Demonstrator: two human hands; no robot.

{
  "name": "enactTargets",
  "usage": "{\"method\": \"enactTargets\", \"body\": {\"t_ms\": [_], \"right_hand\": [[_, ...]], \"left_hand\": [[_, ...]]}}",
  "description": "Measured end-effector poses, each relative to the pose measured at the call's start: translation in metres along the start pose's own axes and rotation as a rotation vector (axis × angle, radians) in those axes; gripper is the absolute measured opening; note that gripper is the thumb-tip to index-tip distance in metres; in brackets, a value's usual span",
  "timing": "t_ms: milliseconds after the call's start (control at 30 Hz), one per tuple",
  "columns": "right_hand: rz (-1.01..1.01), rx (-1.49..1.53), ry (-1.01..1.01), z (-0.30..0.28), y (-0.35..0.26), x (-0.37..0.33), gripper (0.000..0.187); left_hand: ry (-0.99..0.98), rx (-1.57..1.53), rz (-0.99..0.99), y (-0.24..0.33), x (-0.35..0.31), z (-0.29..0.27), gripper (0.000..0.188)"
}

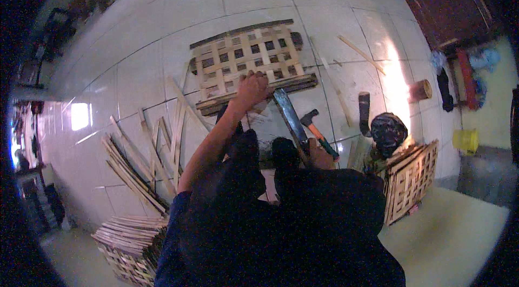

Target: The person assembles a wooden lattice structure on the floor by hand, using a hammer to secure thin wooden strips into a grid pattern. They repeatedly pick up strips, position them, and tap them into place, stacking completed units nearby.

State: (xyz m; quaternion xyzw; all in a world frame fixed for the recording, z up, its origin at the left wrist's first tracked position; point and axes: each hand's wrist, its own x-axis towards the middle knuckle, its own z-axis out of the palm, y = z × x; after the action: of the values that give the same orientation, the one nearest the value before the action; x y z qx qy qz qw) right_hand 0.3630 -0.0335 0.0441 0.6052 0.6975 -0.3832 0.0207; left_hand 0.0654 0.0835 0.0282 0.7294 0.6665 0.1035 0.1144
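A woven bamboo lattice panel [253, 55] lies before me on the tiles, with a dark bar along its far edge and bamboo strips along its near edge. My left hand [253, 89] is closed over the middle of that near edge. In my right hand [320, 156], near my knee, is the handle of a large knife [291, 115]. Its broad blade points away from me, the tip close to the panel's near edge. Just right of the blade lies a hammer [319, 129] with an orange and green handle.
Loose bamboo strips [153, 152] spread at the left, beside a stack of woven panels [127, 243]. More panels [413, 181] lean at the right, near a black plastic bag [388, 133], a dark tube [364, 111] and a bamboo piece [420, 91]. A thin strip [361, 54] lies beyond.
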Motion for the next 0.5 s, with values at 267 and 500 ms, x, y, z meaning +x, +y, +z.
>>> {"method": "enactTargets", "body": {"t_ms": [267, 500], "right_hand": [[-0.036, -0.286, -0.149, -0.006, -0.069, 0.004, 0.056], [-0.248, 0.426, -0.319, 0.005, -0.05, 0.017, 0.056]], "left_hand": [[-0.139, 0.061, -0.039, 0.013, 0.016, 0.022, 0.041], [0.123, 0.252, 0.055, 0.019, 0.005, 0.042, 0.028]]}}
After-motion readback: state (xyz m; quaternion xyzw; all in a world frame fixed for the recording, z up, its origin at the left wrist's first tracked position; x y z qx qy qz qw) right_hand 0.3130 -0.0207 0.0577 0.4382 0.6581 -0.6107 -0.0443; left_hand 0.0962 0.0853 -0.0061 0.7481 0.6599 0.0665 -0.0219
